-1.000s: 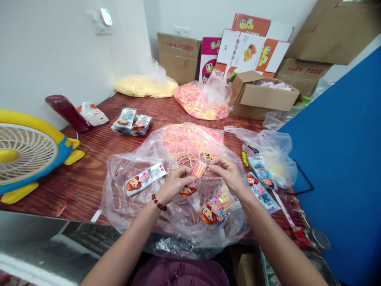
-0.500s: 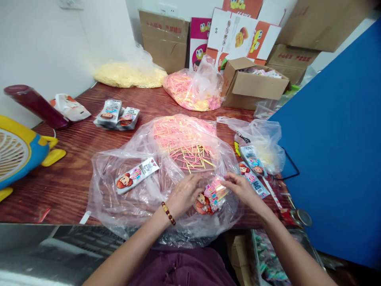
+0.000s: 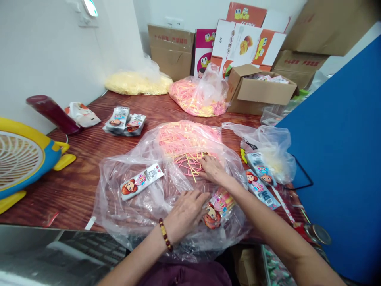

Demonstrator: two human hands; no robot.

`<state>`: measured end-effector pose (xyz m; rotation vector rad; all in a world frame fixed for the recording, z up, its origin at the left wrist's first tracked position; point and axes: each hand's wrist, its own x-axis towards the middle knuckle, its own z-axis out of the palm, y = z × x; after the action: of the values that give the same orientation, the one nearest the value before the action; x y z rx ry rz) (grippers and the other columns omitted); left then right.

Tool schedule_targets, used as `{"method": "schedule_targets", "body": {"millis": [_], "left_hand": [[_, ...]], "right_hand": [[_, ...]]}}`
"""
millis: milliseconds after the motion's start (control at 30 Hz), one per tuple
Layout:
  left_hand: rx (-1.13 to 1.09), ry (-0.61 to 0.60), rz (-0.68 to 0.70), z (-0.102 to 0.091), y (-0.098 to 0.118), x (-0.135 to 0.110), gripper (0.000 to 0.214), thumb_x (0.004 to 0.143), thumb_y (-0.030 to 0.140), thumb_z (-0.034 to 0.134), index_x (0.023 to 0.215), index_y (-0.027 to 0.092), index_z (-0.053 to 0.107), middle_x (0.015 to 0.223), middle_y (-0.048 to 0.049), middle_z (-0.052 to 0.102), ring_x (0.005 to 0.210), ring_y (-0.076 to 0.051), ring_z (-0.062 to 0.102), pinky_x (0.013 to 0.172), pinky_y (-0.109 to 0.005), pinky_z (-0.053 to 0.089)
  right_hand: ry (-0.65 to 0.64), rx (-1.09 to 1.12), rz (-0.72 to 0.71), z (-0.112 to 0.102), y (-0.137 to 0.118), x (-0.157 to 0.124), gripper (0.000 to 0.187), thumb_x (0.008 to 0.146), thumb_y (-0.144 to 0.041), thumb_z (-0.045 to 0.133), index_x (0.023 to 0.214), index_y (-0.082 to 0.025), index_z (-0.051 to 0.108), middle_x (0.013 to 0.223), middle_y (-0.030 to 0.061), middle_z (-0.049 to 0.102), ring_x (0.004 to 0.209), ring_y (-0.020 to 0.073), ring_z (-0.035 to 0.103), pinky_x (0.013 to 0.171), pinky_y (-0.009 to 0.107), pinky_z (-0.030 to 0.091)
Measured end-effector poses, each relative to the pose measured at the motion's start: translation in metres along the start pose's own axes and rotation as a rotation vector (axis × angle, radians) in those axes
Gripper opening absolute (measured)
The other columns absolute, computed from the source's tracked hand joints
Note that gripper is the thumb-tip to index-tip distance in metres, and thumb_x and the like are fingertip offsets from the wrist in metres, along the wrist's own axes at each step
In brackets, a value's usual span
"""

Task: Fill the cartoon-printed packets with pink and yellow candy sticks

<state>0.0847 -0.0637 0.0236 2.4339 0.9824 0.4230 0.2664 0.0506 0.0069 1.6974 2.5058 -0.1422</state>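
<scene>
A clear plastic bag (image 3: 133, 198) lies spread on the wooden table, with a heap of thin pink and yellow sticks (image 3: 186, 143) on its far half. My right hand (image 3: 212, 169) rests on the near edge of that heap, fingers bent down onto the loose sticks. My left hand (image 3: 186, 210), a bead bracelet on its wrist, lies flat on the plastic with fingers stretched, touching a small filled packet with a cartoon girl's head (image 3: 218, 206). An empty cartoon packet (image 3: 141, 183) lies on the bag to the left.
More cartoon packets (image 3: 262, 180) lie at the right beside another plastic bag (image 3: 268, 145), and a stack (image 3: 125, 121) at the left. A yellow and blue fan (image 3: 24, 157), dark bottle (image 3: 52, 113), bagged sticks (image 3: 198, 97), cardboard boxes (image 3: 258, 89) and a blue board (image 3: 342, 151) surround the table.
Both hands held sticks and a packet up together, then lowered them onto the bag. Now the right hand has reached forward to the stick heap while the left stays by the filled packet.
</scene>
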Motion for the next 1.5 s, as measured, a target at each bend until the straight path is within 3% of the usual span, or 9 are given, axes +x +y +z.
{"method": "schedule_targets", "body": {"millis": [133,267,400,567,800,1067,1300,1500], "left_hand": [[-0.029,0.157,-0.062,-0.018,-0.026,-0.021,0.034,0.096,0.024,0.049,0.129,0.021,0.050,0.112,-0.0093,0.065,0.104,-0.024,0.061,0.091,-0.042,0.049],[0.000,0.327,-0.160,-0.027,-0.072,-0.039,0.031,0.097,0.032,0.048,0.126,0.022,0.054,0.121,-0.0108,0.064,0.115,-0.025,0.058,0.100,-0.043,0.045],[0.189,0.247,-0.385,-0.045,-0.118,-0.042,0.029,0.095,0.034,0.049,0.119,0.021,0.060,0.118,-0.0116,0.065,0.110,-0.027,0.060,0.096,-0.042,0.045],[0.397,0.121,-0.578,-0.060,-0.150,-0.039,0.031,0.093,0.034,0.048,0.116,0.018,0.062,0.117,-0.0144,0.064,0.107,-0.032,0.059,0.090,-0.043,0.044],[0.403,0.083,-0.686,-0.049,-0.162,-0.034,0.036,0.091,0.037,0.050,0.122,0.019,0.058,0.123,-0.0161,0.058,0.110,-0.033,0.054,0.088,-0.045,0.042],[0.296,0.137,-0.670,-0.046,-0.175,-0.037,0.042,0.089,0.037,0.053,0.127,0.020,0.055,0.122,-0.0148,0.056,0.113,-0.032,0.052,0.092,-0.043,0.041],[0.265,0.183,-0.666,-0.047,-0.167,-0.038,0.045,0.089,0.034,0.052,0.131,0.019,0.050,0.124,-0.0153,0.056,0.116,-0.033,0.051,0.094,-0.046,0.041],[0.076,0.355,-0.484,-0.064,-0.161,-0.012,0.062,0.088,0.037,0.053,0.144,0.016,0.034,0.131,-0.0164,0.055,0.118,-0.030,0.054,0.098,-0.047,0.043]], "right_hand": [[-0.040,-0.073,-0.029,0.001,0.006,0.026,0.040,0.087,-0.030,0.058,0.122,-0.011,0.057,0.129,0.0192,0.056,0.118,0.0310,0.053,0.096,0.038,0.042],[-0.081,-0.061,-0.038,0.003,0.010,0.044,0.033,0.087,-0.022,0.052,0.117,-0.011,0.060,0.114,0.0167,0.066,0.100,0.0260,0.064,0.082,0.031,0.047],[-0.087,-0.068,-0.016,0.007,0.003,0.054,0.029,0.088,-0.015,0.048,0.114,-0.007,0.060,0.098,0.0173,0.070,0.088,0.0248,0.067,0.077,0.031,0.047],[-0.025,-0.088,-0.044,0.010,-0.001,0.050,0.033,0.095,-0.011,0.032,0.119,-0.006,0.055,0.117,0.0220,0.063,0.108,0.0287,0.059,0.092,0.038,0.041],[-0.028,-0.083,-0.038,0.011,0.007,0.040,0.035,0.095,-0.012,0.032,0.122,-0.007,0.054,0.124,0.0219,0.059,0.113,0.0305,0.055,0.092,0.040,0.040],[-0.036,-0.051,-0.008,0.008,0.011,0.031,0.037,0.097,-0.014,0.030,0.128,-0.013,0.051,0.125,0.0180,0.061,0.115,0.0291,0.056,0.095,0.042,0.039],[-0.057,-0.101,-0.051,0.007,0.005,0.040,0.032,0.095,-0.018,0.039,0.120,-0.010,0.057,0.124,0.0213,0.060,0.114,0.0293,0.056,0.094,0.040,0.042],[-0.037,-0.129,-0.088,0.006,-0.008,0.049,0.033,0.090,-0.022,0.049,0.115,-0.004,0.062,0.121,0.0261,0.059,0.113,0.0338,0.055,0.094,0.043,0.043]]}}
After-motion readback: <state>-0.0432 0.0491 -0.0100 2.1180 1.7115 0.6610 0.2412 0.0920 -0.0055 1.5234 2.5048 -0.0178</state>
